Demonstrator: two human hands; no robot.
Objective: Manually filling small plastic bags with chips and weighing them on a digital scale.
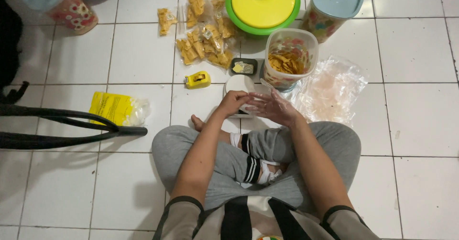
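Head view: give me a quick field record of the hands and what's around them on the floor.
left hand: over the white scale, fingers curled
right hand: open, in a clear glove, beside the left hand
held: cannot tell if either hand grips anything
chip jar: open, partly filled, just beyond the right hand
clear bags: loose pile right of the jar
chip packs: filled, beyond the scale
tape dispenser: yellow, left of the scale
green tub: yellow lid on

Both forearms reach forward over the crossed legs, meeting in front of the knees. The left hand curls loosely, fingertips touching the right hand (fingers spread, palm partly open, wearing a thin clear glove).
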